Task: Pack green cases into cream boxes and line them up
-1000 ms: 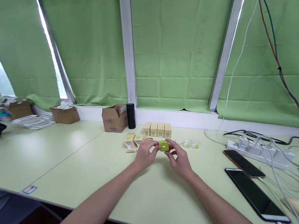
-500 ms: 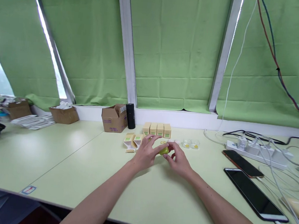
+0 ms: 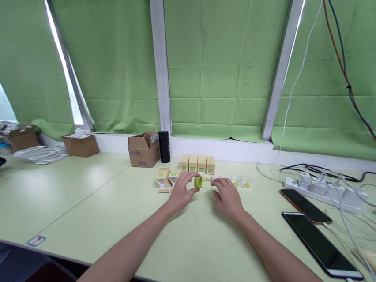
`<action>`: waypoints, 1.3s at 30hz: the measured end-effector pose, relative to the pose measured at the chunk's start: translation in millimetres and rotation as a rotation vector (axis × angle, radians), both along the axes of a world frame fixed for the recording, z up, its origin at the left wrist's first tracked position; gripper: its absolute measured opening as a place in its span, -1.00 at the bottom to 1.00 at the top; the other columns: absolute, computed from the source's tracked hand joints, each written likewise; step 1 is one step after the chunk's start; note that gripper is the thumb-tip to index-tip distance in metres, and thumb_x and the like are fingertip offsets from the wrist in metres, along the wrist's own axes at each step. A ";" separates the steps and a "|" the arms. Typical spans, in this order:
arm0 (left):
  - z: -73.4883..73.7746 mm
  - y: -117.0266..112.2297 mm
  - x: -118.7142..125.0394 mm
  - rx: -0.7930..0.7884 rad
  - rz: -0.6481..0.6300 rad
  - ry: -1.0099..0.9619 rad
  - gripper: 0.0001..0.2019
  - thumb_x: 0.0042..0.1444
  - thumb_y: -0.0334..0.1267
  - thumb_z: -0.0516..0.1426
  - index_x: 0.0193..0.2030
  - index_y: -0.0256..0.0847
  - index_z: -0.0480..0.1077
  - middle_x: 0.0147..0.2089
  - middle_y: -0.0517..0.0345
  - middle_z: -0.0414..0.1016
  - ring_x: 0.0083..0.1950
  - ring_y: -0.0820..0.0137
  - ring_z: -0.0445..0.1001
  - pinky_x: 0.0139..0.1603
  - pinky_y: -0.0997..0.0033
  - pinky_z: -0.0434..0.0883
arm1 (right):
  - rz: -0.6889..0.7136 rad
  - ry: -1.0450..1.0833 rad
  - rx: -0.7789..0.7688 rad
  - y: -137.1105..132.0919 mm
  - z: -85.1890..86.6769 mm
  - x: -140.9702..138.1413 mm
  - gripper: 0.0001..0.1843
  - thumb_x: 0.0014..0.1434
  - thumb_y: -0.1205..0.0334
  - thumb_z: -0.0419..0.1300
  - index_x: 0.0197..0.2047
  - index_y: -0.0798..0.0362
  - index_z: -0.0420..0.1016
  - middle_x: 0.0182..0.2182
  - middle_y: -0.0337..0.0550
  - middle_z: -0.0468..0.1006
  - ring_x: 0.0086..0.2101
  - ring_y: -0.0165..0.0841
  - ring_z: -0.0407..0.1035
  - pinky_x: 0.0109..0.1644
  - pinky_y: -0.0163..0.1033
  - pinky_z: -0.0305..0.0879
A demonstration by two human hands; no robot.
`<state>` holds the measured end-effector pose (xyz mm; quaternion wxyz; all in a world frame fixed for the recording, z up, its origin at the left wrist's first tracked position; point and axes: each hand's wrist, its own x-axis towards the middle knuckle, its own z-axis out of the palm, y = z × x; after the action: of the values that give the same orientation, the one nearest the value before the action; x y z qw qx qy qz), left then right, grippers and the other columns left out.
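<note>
My left hand (image 3: 182, 192) pinches a small yellow-green round piece (image 3: 198, 182) between thumb and fingertips, just above the table. It looks like a short cup or ring with its hollow side turned to the right; its exact kind is unclear. To the right, my right hand (image 3: 228, 198) has its thumb apart from its curved fingers. Its fingertips are at a small whitish item (image 3: 215, 178), partly hidden by them. Between the hands, farther back, lie tiny yellow pieces (image 3: 206, 178). Clear small containers (image 3: 245, 182) with yellow inside sit beyond my right hand.
Several small tan boxes (image 3: 201, 163) stand in a row at the back, and opened ones (image 3: 163, 179) lie left of my left hand. A cardboard box (image 3: 143, 151) and black cylinder (image 3: 164, 146) stand behind. Phones (image 3: 321, 242), cables and a power strip (image 3: 327, 194) occupy the right.
My hands have drawn apart. The green piece, earlier between both hands, is now in my left hand alone and turned sideways. My right hand has let go and shifted right.
</note>
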<state>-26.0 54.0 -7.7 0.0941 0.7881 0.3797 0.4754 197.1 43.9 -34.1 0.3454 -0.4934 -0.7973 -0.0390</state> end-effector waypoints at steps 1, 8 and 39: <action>-1.1 2.9 -0.3 -0.068 0.012 -0.064 -0.53 0.09 -0.50 0.25 0.13 -0.05 0.46 0.20 0.03 0.52 0.25 0.19 0.44 0.21 0.10 0.47 | -0.029 -0.078 -0.011 3.4 -0.1 0.1 -0.63 0.28 0.43 0.06 0.09 0.07 0.52 0.18 0.03 0.50 0.18 -0.06 0.26 0.23 0.04 0.27; -5.2 17.8 -3.4 -0.264 -0.010 -0.217 -0.52 -0.01 -0.55 0.27 0.07 -0.16 0.47 0.15 0.01 0.59 0.15 0.26 0.56 0.15 0.24 0.50 | -0.053 -0.428 -0.072 28.4 9.5 -12.3 -0.53 0.15 0.47 0.14 0.12 0.11 0.58 0.26 0.08 0.46 0.35 0.00 0.09 0.42 0.14 -0.03; -6.2 9.2 8.3 -0.302 -0.086 -0.323 -0.51 -0.08 -0.46 0.35 0.04 -0.12 0.49 0.11 0.04 0.61 0.13 0.20 0.55 0.13 0.17 0.37 | 0.227 0.765 -0.322 -30.3 22.8 -20.9 -0.78 0.16 0.24 0.23 -0.15 -0.04 0.67 -0.26 -0.15 0.72 -0.27 -0.27 0.56 -0.16 -0.18 0.40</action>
<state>-17.7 63.2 -13.9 0.2911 0.6941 0.3925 0.5286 176.2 13.6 -11.4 0.5368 -0.4293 -0.6569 0.3099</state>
